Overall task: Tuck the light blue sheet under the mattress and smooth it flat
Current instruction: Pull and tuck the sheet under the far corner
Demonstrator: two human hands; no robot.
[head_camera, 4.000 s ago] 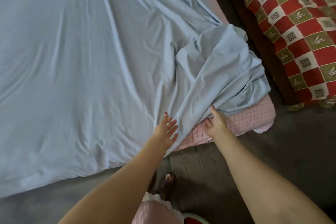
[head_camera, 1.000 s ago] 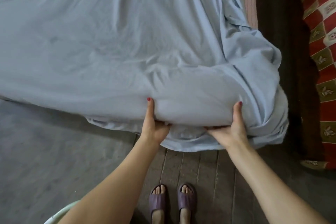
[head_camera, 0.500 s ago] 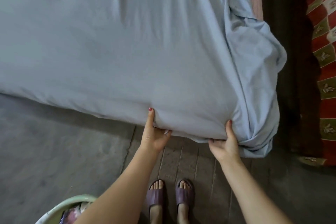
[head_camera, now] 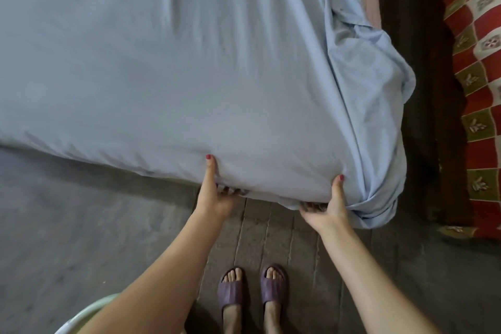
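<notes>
Purple slippers (head_camera: 252, 289) are seen nearest, on the brick floor (head_camera: 273, 228), with a pale green basin rim (head_camera: 89, 312) at the lower left. Just beyond, the near edge of the mattress is gripped by both hands: the left hand (head_camera: 214, 195) and right hand (head_camera: 329, 207) each have a thumb laid up on the cloth and fingers curled out of sight beneath, so the light blue sheet (head_camera: 189, 62) is held wrapped round the edge.

Compared with half a second ago, the hem is drawn further under; less loose cloth hangs below the hands. Against one second ago, the baggy fold between the hands is gone and the top is pulled taut. Four seconds ago the pink checked mattress corner was bare and the sheet lay heaped on it; now that corner is covered.

Judged from this, the near-edge tuck is nearly done. A bunched wad (head_camera: 379, 198) at the right corner is left untucked, and folds run up the right side (head_camera: 352, 35). Farther right, a red patterned blanket (head_camera: 477, 62) lies well apart.
</notes>
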